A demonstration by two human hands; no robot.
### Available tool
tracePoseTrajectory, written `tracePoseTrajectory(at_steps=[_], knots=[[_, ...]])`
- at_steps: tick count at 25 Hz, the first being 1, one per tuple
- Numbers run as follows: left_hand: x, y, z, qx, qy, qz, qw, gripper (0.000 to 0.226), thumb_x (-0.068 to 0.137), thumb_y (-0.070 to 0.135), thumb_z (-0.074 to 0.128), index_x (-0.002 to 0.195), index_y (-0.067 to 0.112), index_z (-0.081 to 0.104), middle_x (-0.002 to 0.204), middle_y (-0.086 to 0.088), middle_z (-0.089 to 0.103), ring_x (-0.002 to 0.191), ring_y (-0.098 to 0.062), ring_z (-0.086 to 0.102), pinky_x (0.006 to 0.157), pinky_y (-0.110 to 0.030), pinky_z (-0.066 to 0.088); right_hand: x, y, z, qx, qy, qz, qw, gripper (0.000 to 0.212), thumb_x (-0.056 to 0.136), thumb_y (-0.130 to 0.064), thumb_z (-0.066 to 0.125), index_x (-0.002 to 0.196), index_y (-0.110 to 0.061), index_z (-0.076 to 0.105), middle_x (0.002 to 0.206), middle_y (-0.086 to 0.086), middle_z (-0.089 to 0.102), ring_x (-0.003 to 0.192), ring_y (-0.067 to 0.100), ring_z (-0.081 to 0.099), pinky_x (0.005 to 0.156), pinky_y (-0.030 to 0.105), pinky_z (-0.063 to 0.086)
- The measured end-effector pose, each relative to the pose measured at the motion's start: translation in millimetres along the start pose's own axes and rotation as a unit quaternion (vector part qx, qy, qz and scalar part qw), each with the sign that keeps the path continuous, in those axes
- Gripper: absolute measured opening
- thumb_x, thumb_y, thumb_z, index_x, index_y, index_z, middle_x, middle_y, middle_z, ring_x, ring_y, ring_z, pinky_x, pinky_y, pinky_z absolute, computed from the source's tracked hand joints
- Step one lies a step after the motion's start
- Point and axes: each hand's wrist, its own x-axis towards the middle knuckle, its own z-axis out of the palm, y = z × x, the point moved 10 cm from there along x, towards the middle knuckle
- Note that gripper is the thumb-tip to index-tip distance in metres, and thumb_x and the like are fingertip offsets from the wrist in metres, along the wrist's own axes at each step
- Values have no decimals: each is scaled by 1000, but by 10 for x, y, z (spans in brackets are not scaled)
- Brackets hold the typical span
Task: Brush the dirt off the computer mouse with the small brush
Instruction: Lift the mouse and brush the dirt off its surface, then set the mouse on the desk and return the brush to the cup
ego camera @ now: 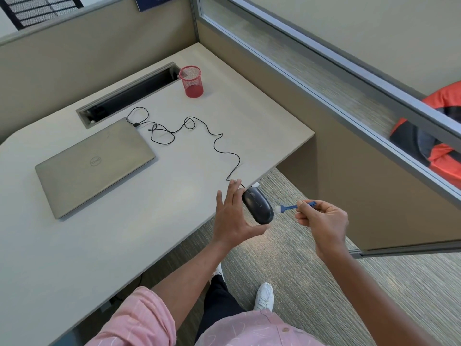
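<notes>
Mouse in left hand, brush in right grip, bristles seemingly touching

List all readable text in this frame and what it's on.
"DELL": logo on the lid of the closed laptop.
"43", then a digit cut off by the frame edge: on the blue sign.
The striped sheet at top left: too blurred to read.
No text visible on the computer mouse or small brush.

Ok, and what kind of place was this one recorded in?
Most likely an office cubicle: tan partition walls topped with a glazed strip enclose a corner desk with a cable trough, holding a closed laptop and a red mesh pen cup.
</notes>
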Motion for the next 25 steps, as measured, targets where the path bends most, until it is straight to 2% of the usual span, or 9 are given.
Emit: tracePoseTrajectory(at_steps=[6, 10, 13, 17, 19, 25], knots=[[96, -132, -56, 9, 9, -21, 1000, 119, 66, 83, 86, 155, 17, 42, 181, 1, 26, 173, -17, 9, 139, -60, 8, 55, 126, -17, 68, -43, 45, 996, 15, 92, -11, 91, 97, 0, 82, 80, 17, 81, 65, 18, 76, 63, 23, 64], [237, -356, -120, 16, 6, -35, 999, 120, 65, 81, 87, 156, 18, 42, 182, 2, 24, 173, -16, 7, 139, -56, 6, 98, 240, 344, 171, -117, 138, 969, 14, 93, -16, 89, 95, -6, 80, 80, 10, 78, 68, 15, 74, 64, 23, 63], [460, -528, -208, 19, -3, -30, 999, 119, 64, 81, 84, 155, 18, 41, 182, 3, 23, 173, -16, 7, 140, -55, 5, 149, 262, 673, 217, -147, 173, 949, 15, 95, -12, 84, 105, -3, 78, 88, 14, 80, 76, 20, 79, 68, 25, 66], [829, -770, -394, 29, -4, -32, 999, 120, 62, 84, 77, 155, 17, 40, 182, 1, 24, 173, -18, 9, 139, -58, 8, 266, 199, 1206, 227, -184, 193, 937, 28, 91, -9, 84, 116, 2, 77, 106, 24, 83, 90, 28, 85, 74, 29, 68], [1014, -912, -492, 33, -2, -31, 999, 120, 65, 82, 82, 156, 15, 40, 182, 0, 23, 173, -19, 8, 138, -60, 10, 343, 152, 1473, 226, -195, 206, 932, 29, 92, -9, 83, 119, 1, 79, 111, 23, 83, 94, 28, 85, 75, 30, 69], [1479, -1370, -760, 37, 16, -47, 998, 110, 66, 75, 89, 147, 16, 45, 186, -1, 6, 174, -21, -3, 138, -61, 14, 554, -23, 2095, 207, -208, 213, 932, 30, 91, -13, 81, 119, -1, 83, 102, 14, 83, 85, 21, 82, 73, 29, 68]])
